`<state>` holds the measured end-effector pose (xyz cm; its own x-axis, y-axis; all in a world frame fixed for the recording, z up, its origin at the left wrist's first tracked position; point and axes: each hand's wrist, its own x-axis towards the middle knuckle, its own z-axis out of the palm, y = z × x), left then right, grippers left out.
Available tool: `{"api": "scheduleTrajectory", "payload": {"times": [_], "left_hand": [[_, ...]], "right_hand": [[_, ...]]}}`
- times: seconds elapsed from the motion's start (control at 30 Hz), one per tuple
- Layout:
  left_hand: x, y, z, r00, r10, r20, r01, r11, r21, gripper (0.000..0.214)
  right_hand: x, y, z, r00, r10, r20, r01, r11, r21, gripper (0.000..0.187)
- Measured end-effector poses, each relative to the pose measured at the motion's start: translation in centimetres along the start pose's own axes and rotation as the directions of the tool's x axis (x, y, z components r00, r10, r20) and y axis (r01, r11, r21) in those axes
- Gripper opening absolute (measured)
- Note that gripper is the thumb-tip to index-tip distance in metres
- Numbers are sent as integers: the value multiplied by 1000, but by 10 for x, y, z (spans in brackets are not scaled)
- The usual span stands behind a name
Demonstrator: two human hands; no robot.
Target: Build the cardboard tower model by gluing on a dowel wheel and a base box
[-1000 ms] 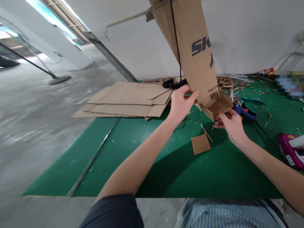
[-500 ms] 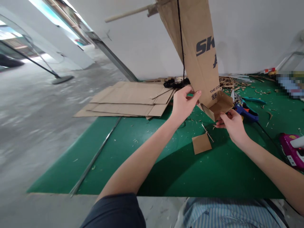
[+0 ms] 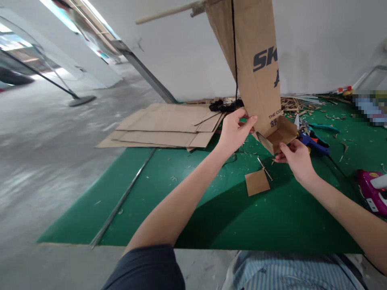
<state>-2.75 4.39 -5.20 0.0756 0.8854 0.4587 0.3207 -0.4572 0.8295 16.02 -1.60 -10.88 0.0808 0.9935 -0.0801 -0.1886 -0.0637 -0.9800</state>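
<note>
A tall cardboard piece [image 3: 256, 76] with dark printed letters rises in front of the wall, a black cord [image 3: 235, 52] running down its left side. My left hand [image 3: 237, 127] pinches its lower left edge between thumb and fingers. At its foot is a small open cardboard box [image 3: 279, 135], tilted, whose near right wall my right hand [image 3: 296, 157] grips with the thumb on top. Whether box and tall piece are joined is hard to see. Below them a square of cardboard [image 3: 256, 183] lies flat, with a thin metal rod [image 3: 265, 169] touching its upper edge.
Flat cardboard sheets [image 3: 163, 123] are stacked left on the green table [image 3: 145, 217], near a long metal strip [image 3: 123, 197]. A blue glue gun [image 3: 314, 144], teal-handled pliers [image 3: 325, 127] and cardboard scraps [image 3: 298, 108] lie right. A magenta device [image 3: 371, 191] sits at the right edge.
The view has shifted slightly, and the upper part of the tall cardboard appears a little further right. Both hands keep the same grips.
</note>
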Motion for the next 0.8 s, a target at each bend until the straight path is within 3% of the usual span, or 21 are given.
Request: {"api": "scheduleTrajectory", "payload": {"times": [0.2, 0.8], "left_hand": [[1, 1, -3, 999, -10, 45, 11, 1000, -24, 13], [0, 4, -1, 998, -45, -45, 45, 999, 12, 23]], "right_hand": [[1, 0, 1, 1000, 16, 12, -17, 999, 39, 36], [0, 3, 3, 1000, 16, 18, -17, 998, 65, 38]]}}
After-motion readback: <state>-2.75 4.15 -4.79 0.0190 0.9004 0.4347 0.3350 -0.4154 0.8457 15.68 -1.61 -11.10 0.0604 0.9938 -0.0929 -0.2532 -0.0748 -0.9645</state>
